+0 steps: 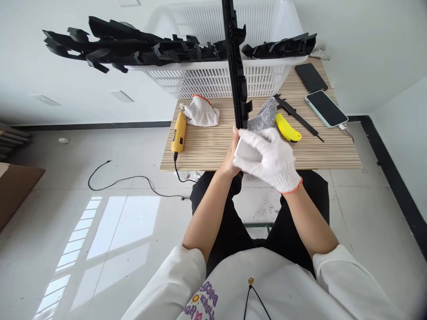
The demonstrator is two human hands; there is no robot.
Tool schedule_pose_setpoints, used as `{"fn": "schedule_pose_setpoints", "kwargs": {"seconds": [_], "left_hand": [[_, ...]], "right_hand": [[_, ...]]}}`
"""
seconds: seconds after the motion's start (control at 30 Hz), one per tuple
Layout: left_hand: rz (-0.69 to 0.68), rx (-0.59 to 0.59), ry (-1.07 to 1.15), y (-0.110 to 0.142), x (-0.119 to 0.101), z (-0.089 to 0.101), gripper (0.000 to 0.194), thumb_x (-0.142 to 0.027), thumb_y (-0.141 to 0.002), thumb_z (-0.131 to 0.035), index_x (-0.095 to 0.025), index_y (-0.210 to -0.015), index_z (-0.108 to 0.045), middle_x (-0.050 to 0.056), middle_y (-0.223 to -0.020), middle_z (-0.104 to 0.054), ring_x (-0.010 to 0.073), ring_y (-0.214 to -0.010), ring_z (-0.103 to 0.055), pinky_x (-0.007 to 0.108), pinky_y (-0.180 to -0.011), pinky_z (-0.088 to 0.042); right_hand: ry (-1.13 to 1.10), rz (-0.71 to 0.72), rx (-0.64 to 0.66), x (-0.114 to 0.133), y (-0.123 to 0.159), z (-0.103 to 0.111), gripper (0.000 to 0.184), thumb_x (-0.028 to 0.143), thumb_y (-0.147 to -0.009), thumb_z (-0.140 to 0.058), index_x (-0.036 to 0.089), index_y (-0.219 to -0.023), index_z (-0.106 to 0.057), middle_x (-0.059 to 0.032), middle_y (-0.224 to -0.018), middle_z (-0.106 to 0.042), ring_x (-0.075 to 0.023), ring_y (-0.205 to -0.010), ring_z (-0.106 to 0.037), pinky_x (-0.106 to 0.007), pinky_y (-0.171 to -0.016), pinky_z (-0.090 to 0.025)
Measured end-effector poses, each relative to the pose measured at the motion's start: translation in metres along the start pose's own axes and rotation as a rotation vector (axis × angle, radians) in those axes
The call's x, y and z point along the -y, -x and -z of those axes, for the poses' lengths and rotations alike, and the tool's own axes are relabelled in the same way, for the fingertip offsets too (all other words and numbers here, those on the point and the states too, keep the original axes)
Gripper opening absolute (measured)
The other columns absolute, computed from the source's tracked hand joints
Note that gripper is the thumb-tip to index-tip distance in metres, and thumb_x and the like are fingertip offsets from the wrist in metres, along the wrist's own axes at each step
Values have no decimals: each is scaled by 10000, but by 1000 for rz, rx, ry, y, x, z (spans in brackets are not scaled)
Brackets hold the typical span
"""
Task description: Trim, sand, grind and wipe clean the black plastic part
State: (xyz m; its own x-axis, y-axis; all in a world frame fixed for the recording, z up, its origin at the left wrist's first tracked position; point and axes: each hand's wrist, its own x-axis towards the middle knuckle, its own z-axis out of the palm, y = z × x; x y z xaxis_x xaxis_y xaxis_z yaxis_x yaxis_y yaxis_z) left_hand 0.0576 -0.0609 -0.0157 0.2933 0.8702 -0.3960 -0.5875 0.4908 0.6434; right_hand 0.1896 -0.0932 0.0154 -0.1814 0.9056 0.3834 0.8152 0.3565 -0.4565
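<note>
A long black plastic trim strip [237,75] stands out from me over the table, with clips along its right edge. My bare left hand [231,155] is closed around its near end. In a white knitted glove with an orange cuff, my right hand [271,158] grips a smooth white block [247,151] between thumb and fingers. The block is right beside the strip's near end; whether they touch is hidden. Just beyond my right hand lie a grey cloth [265,115] and a yellow-handled brush [287,128].
A white plastic basket [213,75] at the table's back carries several black trim strips [143,49] across its rim. On the striped table [207,155] are a yellow corded tool [179,132], a white glove [202,111], a caliper [296,115] and two phones [326,109] [311,77].
</note>
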Motion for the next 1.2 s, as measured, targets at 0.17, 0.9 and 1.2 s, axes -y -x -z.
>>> {"fn": "schedule_pose_setpoints", "kwargs": {"seconds": [0.17,0.9,1.2], "left_hand": [[-246,129,63,-8,2,-2,552,-545,-1062,-288,-205,-727,-566,7,-733,-516,110,-737,-595,210,-712,-505],[-254,138,87,-6,1,0,515,-508,-1071,-279,-193,-785,-569,3,-791,-489,100,-693,-507,206,-672,-447],[-245,123,51,-8,2,1,533,-568,-1051,-263,-208,-794,-562,4,-756,-493,110,-657,-502,218,-651,-450]], "right_hand": [[-118,-240,-162,-30,-2,6,581,600,-960,-535,287,-1448,-577,-108,-1356,-650,-306,-1205,-646,-514,-997,-543],[246,-337,146,-29,6,3,966,633,-825,-693,135,-1579,-352,-261,-1224,-629,-440,-1059,-662,-594,-848,-535],[-17,-151,-48,-25,24,16,914,446,-799,-720,275,-1601,-314,-144,-1404,-562,-369,-1193,-619,-525,-917,-574]]}}
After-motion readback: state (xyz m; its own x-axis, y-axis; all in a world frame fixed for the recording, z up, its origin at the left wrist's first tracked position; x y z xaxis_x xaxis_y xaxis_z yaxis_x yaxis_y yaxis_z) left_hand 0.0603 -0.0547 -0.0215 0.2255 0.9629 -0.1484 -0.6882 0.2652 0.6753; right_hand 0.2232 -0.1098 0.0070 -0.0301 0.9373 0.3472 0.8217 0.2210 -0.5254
